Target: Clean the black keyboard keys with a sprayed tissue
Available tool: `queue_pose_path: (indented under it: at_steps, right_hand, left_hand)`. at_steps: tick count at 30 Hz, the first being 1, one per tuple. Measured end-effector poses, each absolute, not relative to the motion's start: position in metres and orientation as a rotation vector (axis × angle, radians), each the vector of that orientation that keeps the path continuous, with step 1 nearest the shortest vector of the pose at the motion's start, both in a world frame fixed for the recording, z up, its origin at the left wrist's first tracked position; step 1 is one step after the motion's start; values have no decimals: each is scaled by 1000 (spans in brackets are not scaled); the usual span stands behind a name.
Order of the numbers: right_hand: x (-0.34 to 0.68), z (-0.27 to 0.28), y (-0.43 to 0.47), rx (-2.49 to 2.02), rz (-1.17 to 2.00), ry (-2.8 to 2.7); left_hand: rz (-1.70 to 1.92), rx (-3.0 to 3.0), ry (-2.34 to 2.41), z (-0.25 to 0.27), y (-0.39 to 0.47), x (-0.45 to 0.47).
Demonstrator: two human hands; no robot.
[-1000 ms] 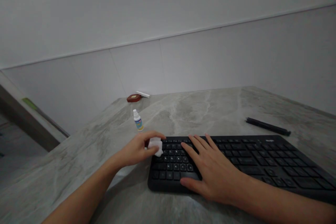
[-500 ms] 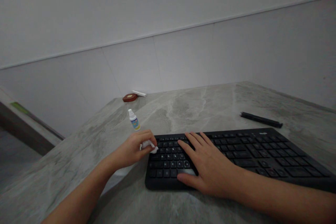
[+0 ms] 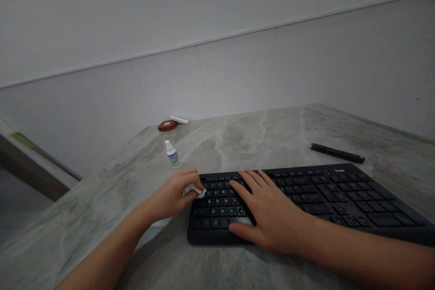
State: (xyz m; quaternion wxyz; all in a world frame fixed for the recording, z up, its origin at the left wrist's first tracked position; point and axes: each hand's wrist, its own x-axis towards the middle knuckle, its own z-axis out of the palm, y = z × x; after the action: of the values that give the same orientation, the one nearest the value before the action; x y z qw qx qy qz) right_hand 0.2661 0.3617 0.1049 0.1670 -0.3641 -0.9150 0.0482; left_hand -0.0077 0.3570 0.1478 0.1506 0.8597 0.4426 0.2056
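Observation:
A black keyboard (image 3: 317, 208) lies across the front of the table, running off toward the right edge. My left hand (image 3: 178, 192) is closed on a crumpled white tissue (image 3: 195, 189) and presses it against the keys at the keyboard's upper left corner. Flat across the middle-left keys rests my right hand (image 3: 265, 208), fingers spread and holding nothing; it hides the keys below it. Just beyond my left hand stands a small white spray bottle (image 3: 173, 156) with a blue and yellow label, upright.
The grey marble-patterned table (image 3: 238, 142) reaches back to a pale wall (image 3: 238, 74). Behind the keyboard at right lies a black pen (image 3: 337, 153). A reddish-brown case (image 3: 167, 126) and a white flat strip (image 3: 179, 120) sit at the far left edge.
The tissue and my left fingertips have shifted very slightly over the corner keys. My right hand stays in place, and the whole view has tilted a little.

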Motion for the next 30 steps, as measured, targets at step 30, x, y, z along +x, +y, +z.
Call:
queue_pose_path:
  at_steps: [30]
  right_hand:
    - [267,103,361,-1042,106,-2606]
  left_hand:
    - [589,2457,1252,144,357,-9]
